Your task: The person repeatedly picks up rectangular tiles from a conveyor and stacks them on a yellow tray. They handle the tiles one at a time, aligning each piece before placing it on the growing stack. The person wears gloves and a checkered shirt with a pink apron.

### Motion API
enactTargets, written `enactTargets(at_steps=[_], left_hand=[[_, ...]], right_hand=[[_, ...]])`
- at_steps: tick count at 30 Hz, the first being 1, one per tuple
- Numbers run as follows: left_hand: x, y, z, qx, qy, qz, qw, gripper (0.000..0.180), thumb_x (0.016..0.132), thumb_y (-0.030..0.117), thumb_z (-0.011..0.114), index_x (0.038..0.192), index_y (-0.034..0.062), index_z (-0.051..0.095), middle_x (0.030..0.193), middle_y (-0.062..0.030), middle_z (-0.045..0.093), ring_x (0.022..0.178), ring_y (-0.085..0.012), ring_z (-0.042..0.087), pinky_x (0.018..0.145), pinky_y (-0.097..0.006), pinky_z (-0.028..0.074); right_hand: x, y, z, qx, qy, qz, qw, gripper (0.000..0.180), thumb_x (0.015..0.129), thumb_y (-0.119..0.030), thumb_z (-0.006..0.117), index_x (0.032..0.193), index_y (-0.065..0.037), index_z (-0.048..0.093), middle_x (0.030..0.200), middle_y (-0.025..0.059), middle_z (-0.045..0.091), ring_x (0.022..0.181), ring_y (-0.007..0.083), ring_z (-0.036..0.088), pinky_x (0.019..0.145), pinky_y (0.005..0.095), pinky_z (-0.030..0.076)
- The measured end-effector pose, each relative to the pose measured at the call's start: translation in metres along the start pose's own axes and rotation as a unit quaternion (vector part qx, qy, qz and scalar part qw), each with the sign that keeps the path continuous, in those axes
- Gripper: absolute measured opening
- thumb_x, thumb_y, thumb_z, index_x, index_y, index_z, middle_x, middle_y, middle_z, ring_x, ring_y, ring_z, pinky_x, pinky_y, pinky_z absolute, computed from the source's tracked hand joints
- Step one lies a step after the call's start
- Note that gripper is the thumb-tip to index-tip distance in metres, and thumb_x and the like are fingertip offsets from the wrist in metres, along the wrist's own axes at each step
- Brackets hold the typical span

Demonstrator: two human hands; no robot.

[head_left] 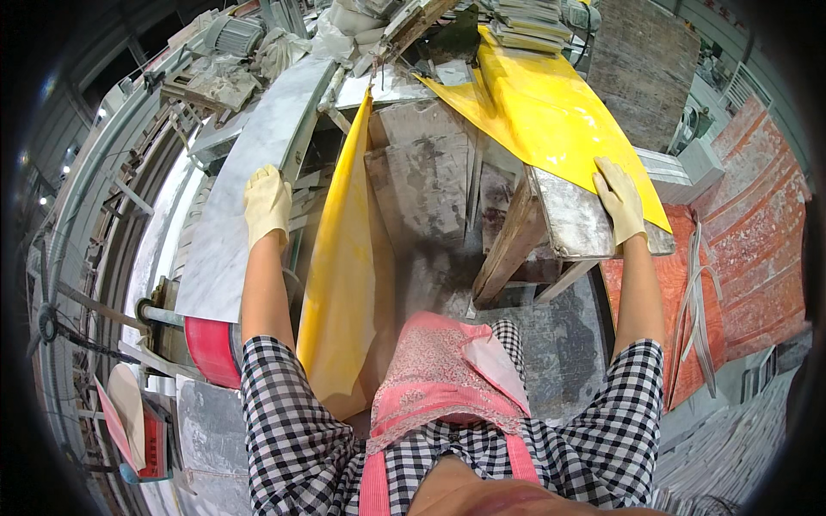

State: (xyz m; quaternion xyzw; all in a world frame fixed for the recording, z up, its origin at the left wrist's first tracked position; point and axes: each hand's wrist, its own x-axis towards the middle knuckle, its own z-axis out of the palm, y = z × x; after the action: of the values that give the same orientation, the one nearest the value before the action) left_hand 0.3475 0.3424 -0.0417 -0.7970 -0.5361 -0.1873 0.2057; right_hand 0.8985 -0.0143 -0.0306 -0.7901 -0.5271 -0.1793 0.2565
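Observation:
My left hand [268,205], in a pale yellow glove, rests flat on a long grey-white marble slab [249,163] at the left. My right hand [619,199], gloved the same way, lies on the lower edge of a glossy yellow slab [542,112], which sits tilted on a dusty wooden stand [551,232]. Between my arms a second yellow slab [344,267] stands on edge, leaning against a grey stone slab. Neither hand visibly grips anything; the fingers lie flat and apart.
A red roller [213,348] and metal rails lie under the marble slab at the left. Stone offcuts and stacked tiles [525,21] pile up at the back. Red-brown slabs [748,249] lie at the right. I wear a pink apron [439,378].

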Motion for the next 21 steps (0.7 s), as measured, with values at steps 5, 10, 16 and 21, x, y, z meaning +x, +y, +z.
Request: enactTargets(at_steps=[5,10,16,21], left_hand=[[-0.001,0.003,-0.005,0.004,0.001,0.001,1.000,0.032,0.088,0.026,0.070,0.108,0.0031,0.061,0.110,-0.0156,0.067,0.110,-0.0310,0.064,0.097,-0.041,0.049],[-0.001,0.005,-0.009,-0.003,-0.010,-0.007,1.000,0.033,0.088,0.027,0.070,0.108,0.0029,0.061,0.109,-0.0154,0.067,0.110,-0.0304,0.064,0.097,-0.040,0.049],[-0.002,0.004,-0.009,0.001,0.001,0.001,1.000,0.030,0.088,0.027,0.071,0.105,0.0042,0.061,0.109,-0.0151,0.067,0.110,-0.0306,0.063,0.096,-0.040,0.049],[-0.001,0.003,-0.006,0.003,0.009,0.004,1.000,0.031,0.089,0.028,0.071,0.106,0.0045,0.061,0.109,-0.0143,0.067,0.110,-0.0299,0.063,0.095,-0.040,0.049]], right_hand=[[0.000,-0.003,0.000,0.009,0.011,0.009,1.000,0.038,0.102,-0.030,0.060,0.133,-0.009,0.065,0.140,0.0159,0.062,0.133,0.0336,0.053,0.111,0.0407,0.040],[-0.001,-0.010,-0.009,0.040,0.000,0.017,0.999,0.037,0.102,-0.027,0.060,0.133,-0.009,0.065,0.139,0.0163,0.062,0.132,0.0339,0.054,0.111,0.0393,0.040],[0.000,-0.010,-0.008,0.013,-0.006,0.003,1.000,0.038,0.102,-0.027,0.060,0.135,-0.008,0.063,0.141,0.0156,0.061,0.133,0.0342,0.053,0.113,0.0403,0.039],[-0.001,-0.003,-0.003,0.007,0.008,-0.015,1.000,0.038,0.102,-0.027,0.060,0.135,-0.008,0.063,0.141,0.0151,0.061,0.134,0.0345,0.052,0.113,0.0405,0.039]])
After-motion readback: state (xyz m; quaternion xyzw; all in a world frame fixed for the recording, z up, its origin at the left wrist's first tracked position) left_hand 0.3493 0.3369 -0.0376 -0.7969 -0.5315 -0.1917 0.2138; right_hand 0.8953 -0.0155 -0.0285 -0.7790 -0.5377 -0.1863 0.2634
